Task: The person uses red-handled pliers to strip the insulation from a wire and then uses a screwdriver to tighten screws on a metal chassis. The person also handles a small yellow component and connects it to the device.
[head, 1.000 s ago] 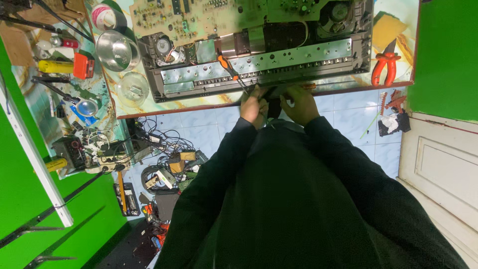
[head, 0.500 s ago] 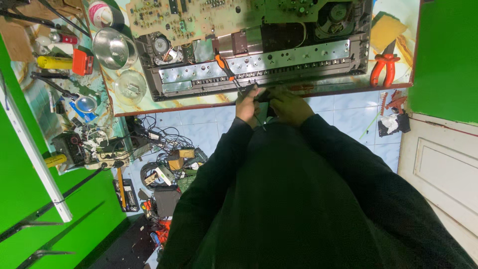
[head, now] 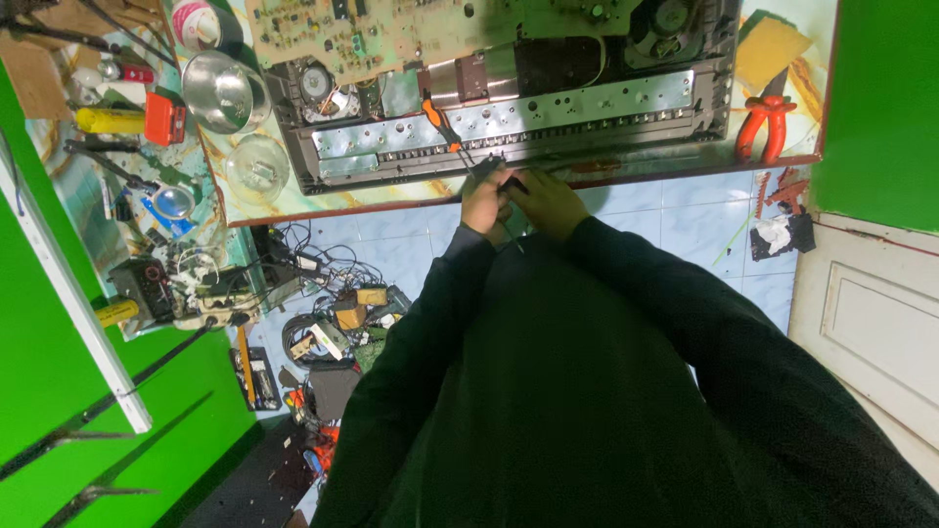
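Both my hands meet at the front edge of the workbench (head: pixel 391 200). My left hand (head: pixel 484 202) and my right hand (head: pixel 550 202) are closed together around a small black part (head: pixel 511 182); its exact kind is too small to tell. Just beyond them lies an opened electronics chassis (head: pixel 548 122) with a long metal strip and a green circuit board (head: pixel 352 34). An orange-handled screwdriver (head: pixel 437 115) rests on the chassis, its tip pointing toward my left hand. My dark sleeves cover both arms.
Orange-handled pliers (head: pixel 766 125) and a yellow sponge (head: pixel 771 51) lie at the bench's right end. A metal bowl (head: pixel 221 90), a glass lid (head: pixel 256 166) and scattered tools sit to the left. Cables and parts (head: pixel 333 323) litter the tiled floor below. Green walls flank both sides.
My hands have moved up from my chest to the bench edge, closer to the chassis, still closed on the small black part. The view has shifted slightly.
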